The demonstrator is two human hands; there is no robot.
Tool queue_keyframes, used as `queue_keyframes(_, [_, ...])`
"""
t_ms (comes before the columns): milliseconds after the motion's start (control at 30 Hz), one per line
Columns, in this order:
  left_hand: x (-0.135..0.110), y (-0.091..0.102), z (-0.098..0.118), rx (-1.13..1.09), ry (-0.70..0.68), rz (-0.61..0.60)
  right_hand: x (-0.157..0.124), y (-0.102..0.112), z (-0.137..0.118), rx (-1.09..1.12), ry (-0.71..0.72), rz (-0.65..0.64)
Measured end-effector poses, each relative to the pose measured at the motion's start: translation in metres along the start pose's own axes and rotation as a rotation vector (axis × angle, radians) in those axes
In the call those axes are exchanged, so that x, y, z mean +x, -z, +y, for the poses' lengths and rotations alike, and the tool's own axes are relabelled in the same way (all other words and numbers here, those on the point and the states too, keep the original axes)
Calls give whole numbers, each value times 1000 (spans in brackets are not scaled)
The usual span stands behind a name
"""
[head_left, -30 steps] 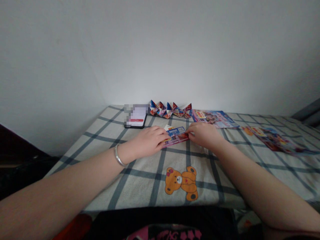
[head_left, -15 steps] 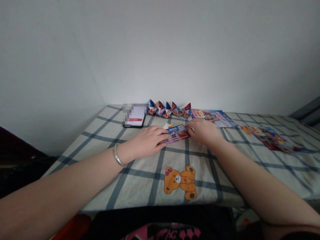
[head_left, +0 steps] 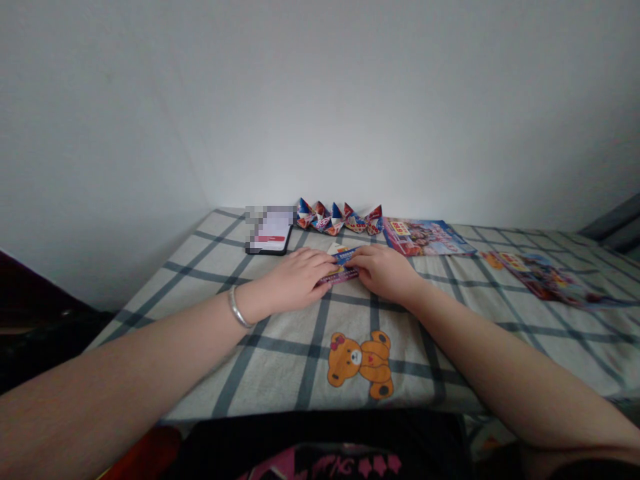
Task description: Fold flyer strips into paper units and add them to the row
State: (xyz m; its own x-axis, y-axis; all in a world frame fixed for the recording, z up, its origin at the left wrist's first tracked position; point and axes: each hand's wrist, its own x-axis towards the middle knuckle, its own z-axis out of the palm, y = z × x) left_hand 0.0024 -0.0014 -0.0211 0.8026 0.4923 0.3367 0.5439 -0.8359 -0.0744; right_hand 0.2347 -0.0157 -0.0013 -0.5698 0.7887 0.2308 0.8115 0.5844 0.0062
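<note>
A folded flyer, printed in blue and purple, lies on the checked cloth between my hands. My left hand holds down its left end, fingers over the top and thumb by the near edge. My right hand is closed over the right part, its fingertips bent and pressed on the paper. Much of that right part is hidden under the hand. A pale bit of paper shows just behind the flyer. Beyond the hands, several folded paper pieces stand in a row.
Behind my left hand lies a phone, its screen partly blurred out. Two printed flyers lie at the right: one flyer by the wall, another flyer farther right. The checked tablecloth has a printed bear near its front edge.
My right hand has moved left along the flyer, from its right end to nearer its middle, covering the printed code. My left hand stays nearly in place.
</note>
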Motion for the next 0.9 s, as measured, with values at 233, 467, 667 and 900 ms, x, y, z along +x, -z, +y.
queue_keyframes(233, [1, 14, 2, 23, 51, -24, -2, 8, -4, -65, -96, -34])
queue_keyframes(467, [0, 28, 10, 177, 106, -89, -2, 11, -1, -177, -237, -67])
queue_keyframes(667, [-1, 31, 12, 234, 139, -95, -4, 13, 5, -290, -337, -97])
queue_keyframes(900, [-3, 24, 9, 218, 129, -54, -5, 12, 12, -326, -391, -95])
